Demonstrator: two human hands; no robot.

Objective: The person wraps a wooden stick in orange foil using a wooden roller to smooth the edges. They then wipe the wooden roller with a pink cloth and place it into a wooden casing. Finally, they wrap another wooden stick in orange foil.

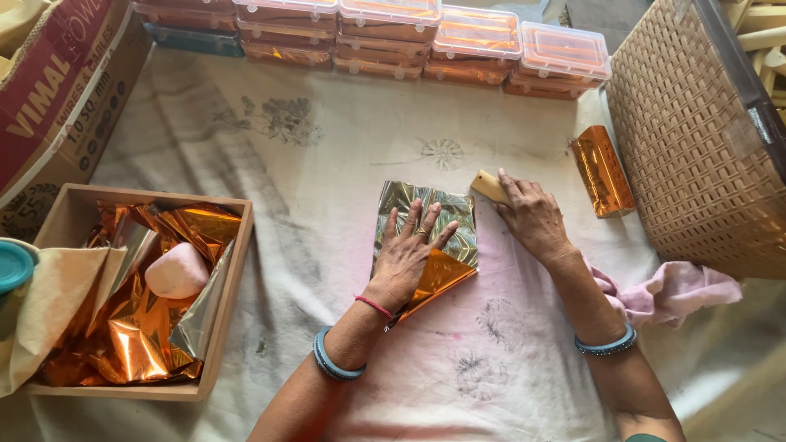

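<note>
Foil sheet [426, 237] lies flat on the white cloth [327, 164], right in front of me. My left hand [407, 254] is wide open, fingers spread, pressing down on the foil & gripping nothing. My right hand [532, 217] is curled on a small tan block [490, 187] at the foil's top right corner; prob. wood, can't tell for sure. Block wrapped in orange foil [602, 170] sits near the woven basket [696, 139]. Wooden tray [229, 286] w/ crumpled foil & a pink lump [176, 272] is on my left. Plastic boxes [426, 33] are stacked at the back.
</note>
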